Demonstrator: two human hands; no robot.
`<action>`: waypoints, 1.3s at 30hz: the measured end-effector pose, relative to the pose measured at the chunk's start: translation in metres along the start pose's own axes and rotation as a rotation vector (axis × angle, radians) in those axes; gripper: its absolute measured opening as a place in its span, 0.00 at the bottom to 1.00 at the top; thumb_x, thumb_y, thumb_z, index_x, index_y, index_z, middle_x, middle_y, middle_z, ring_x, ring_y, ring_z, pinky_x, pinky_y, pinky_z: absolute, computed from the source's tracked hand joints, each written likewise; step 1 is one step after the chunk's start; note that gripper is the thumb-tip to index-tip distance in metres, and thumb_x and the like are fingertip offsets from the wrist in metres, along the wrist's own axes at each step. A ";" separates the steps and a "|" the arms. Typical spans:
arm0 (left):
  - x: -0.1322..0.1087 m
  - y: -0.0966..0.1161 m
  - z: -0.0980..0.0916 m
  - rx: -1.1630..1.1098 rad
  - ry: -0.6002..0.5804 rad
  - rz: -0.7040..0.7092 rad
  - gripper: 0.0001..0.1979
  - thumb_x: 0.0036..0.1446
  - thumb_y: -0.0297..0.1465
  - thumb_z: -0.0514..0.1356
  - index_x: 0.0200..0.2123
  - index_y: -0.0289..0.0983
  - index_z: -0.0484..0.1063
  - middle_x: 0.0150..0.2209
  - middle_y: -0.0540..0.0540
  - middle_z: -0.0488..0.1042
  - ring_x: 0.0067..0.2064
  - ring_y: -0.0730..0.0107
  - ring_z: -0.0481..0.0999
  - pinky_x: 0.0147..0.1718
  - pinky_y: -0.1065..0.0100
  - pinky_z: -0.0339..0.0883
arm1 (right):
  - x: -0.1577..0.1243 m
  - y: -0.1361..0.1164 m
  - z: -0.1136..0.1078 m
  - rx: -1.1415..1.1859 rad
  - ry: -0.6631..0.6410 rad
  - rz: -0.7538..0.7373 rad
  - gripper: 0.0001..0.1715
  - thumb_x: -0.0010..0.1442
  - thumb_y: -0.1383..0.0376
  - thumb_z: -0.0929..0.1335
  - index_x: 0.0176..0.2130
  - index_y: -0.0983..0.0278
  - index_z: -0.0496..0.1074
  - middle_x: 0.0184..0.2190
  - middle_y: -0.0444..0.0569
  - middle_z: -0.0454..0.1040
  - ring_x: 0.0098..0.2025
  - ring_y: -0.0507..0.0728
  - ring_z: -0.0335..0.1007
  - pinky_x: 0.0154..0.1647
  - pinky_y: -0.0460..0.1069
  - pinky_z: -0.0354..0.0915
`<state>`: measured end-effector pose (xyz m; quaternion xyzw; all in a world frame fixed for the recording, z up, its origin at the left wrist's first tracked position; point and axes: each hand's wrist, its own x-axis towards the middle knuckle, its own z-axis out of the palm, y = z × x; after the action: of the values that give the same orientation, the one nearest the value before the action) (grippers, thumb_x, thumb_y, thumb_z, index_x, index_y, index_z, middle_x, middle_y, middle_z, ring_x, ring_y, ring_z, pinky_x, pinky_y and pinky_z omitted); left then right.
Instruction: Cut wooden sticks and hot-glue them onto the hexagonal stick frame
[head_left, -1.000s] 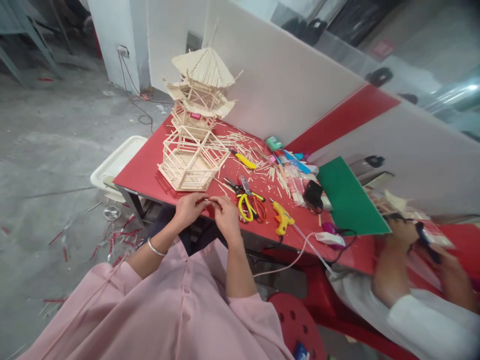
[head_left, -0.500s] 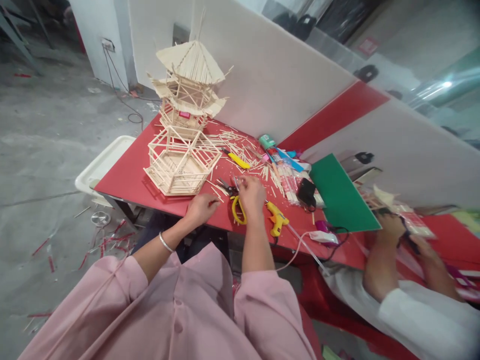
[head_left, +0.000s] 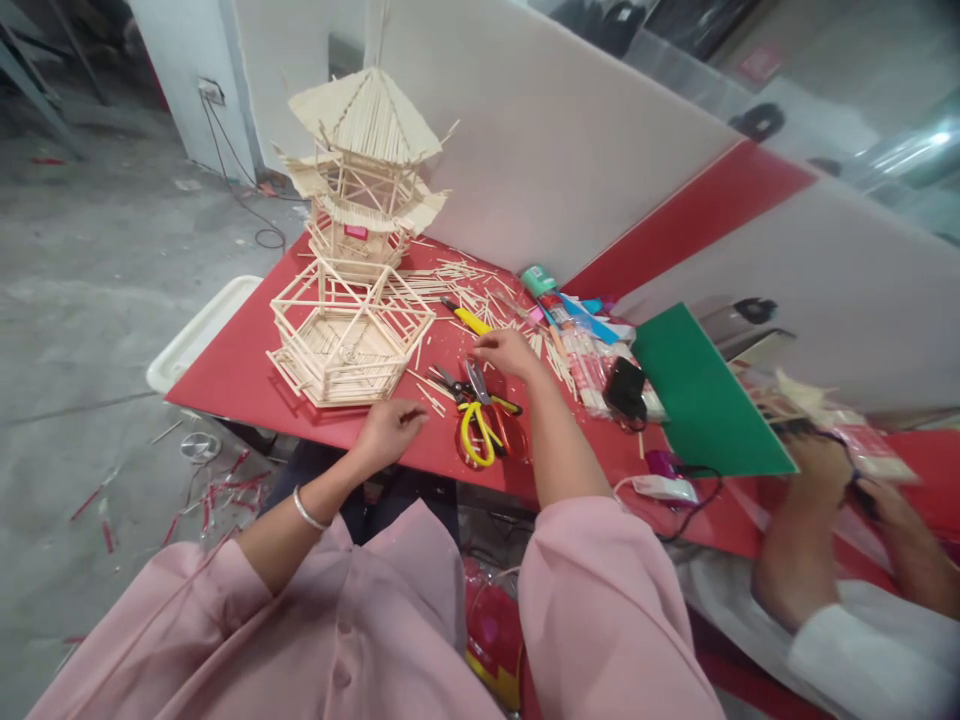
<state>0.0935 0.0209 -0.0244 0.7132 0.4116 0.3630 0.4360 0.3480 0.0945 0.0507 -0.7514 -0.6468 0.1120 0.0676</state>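
Note:
My left hand [head_left: 388,434] is at the table's front edge, fingers curled together. What it may hold is too small to make out. My right hand [head_left: 507,352] reaches over the tools with its fingertips drawn together, and I cannot see what is between them. Under its fingers lie red-handled pliers [head_left: 480,385] and yellow-handled scissors [head_left: 480,440]. A yellow utility knife [head_left: 471,320] lies just beyond the fingertips. Left of these is a six-sided open frame of thin wooden sticks [head_left: 352,340]. Behind it stands a tiered stick pagoda [head_left: 367,150].
Loose sticks [head_left: 465,290] are scattered over the red table [head_left: 232,350]. Packaged sticks [head_left: 589,370], a black charger-like block [head_left: 626,388] and a green board [head_left: 705,400] lie to the right. Another person's hand [head_left: 817,465] works beyond the board. A white stool [head_left: 202,335] is at left.
My right hand has moved away from me, uncovering the red-handled pliers. Its forearm now covers the yellow glue gun. My left hand has shifted slightly left and nearer to me.

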 end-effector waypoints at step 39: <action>-0.063 0.023 -0.070 -1.359 0.233 -0.569 0.15 0.42 0.33 0.70 0.22 0.33 0.67 0.15 0.57 0.59 0.16 0.86 0.56 0.12 0.82 0.43 | -0.171 -0.182 0.101 0.550 0.597 -0.470 0.11 0.65 0.66 0.65 0.44 0.61 0.77 0.37 0.49 0.78 0.38 0.52 0.73 0.40 0.48 0.70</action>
<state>0.0130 -0.0201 0.0118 0.1093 0.3089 0.4838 0.8115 0.1242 -0.0502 0.0115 -0.5380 -0.6980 0.0397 0.4710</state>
